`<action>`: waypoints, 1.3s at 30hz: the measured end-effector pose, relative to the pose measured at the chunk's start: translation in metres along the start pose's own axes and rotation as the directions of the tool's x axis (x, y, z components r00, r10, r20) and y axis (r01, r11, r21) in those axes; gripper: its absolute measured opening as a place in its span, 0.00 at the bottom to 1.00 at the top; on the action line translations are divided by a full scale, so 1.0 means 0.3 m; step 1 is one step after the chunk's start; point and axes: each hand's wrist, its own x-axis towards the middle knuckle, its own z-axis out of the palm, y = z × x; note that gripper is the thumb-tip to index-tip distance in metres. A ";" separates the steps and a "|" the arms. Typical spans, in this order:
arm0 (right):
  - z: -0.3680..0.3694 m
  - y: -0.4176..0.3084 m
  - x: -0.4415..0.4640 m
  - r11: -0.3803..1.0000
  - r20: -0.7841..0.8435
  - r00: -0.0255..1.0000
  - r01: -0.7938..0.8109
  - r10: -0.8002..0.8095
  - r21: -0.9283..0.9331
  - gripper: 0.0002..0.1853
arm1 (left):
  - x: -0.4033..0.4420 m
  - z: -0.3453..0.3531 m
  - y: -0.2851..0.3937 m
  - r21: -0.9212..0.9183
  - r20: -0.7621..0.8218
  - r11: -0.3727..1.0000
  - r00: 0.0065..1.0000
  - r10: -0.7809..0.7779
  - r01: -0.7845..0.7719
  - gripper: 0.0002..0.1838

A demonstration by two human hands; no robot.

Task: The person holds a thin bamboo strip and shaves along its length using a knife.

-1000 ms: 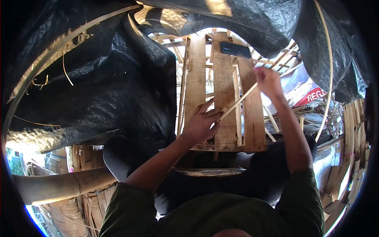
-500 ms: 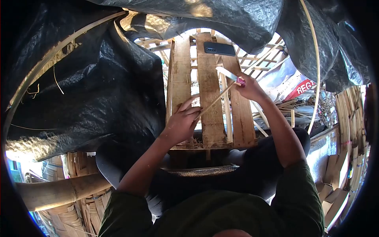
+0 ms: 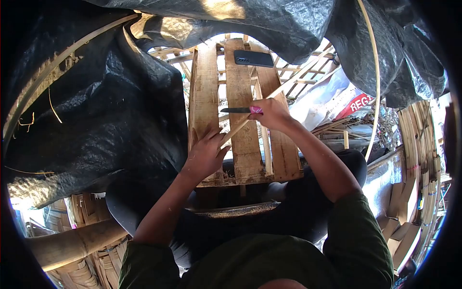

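My right hand (image 3: 272,114) is closed around the pink handle of a knife (image 3: 236,110), its blade pointing left above the planks. A thin pale bamboo strip (image 3: 235,133) slants up and right from my left hand (image 3: 206,153), passing under the knife by my right hand. The fingers of my left hand are closed on the strip's lower end, over the left side of the wooden bench (image 3: 243,144). A pale strip also shows beyond my right hand; whether it is the same piece I cannot tell.
A dark phone (image 3: 253,58) lies across the far ends of the planks. Black plastic sheeting (image 3: 130,106) hangs at the left and overhead. At right are a printed banner (image 3: 358,103) and bundled bamboo slats (image 3: 418,149). A thick bamboo pole (image 3: 79,241) is at lower left.
My right hand with the knife has moved left and down toward my left hand, and the blade has turned from up-left to nearly level. The view has shifted slightly.
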 end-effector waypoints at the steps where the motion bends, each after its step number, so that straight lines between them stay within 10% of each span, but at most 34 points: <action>1: 0.006 -0.011 -0.006 0.999 0.010 0.999 0.046 -0.046 0.007 0.13 | 0.005 0.019 -0.007 -0.012 -0.010 1.000 1.000 -0.020 0.020 0.19; 9: -0.134 0.106 0.017 0.964 -0.127 0.963 -0.217 0.237 0.154 0.17 | 0.014 0.075 -0.043 -0.119 -0.143 0.990 0.988 0.065 -0.082 0.12; 21: -0.122 0.177 0.049 0.851 0.076 0.856 -0.517 0.511 0.097 0.25 | 0.035 0.078 -0.057 -0.263 -0.126 0.960 0.990 0.065 -0.097 0.08; 33: -0.074 0.151 0.037 0.860 0.093 0.874 -0.486 0.477 0.154 0.27 | 0.048 0.073 -0.060 -0.295 -0.150 0.947 0.985 0.089 -0.130 0.04; 39: 0.009 -0.013 -0.016 0.861 0.364 0.857 -0.460 0.366 0.218 0.24 | 0.056 0.055 -0.068 -0.320 -0.139 0.939 0.986 0.090 -0.130 0.04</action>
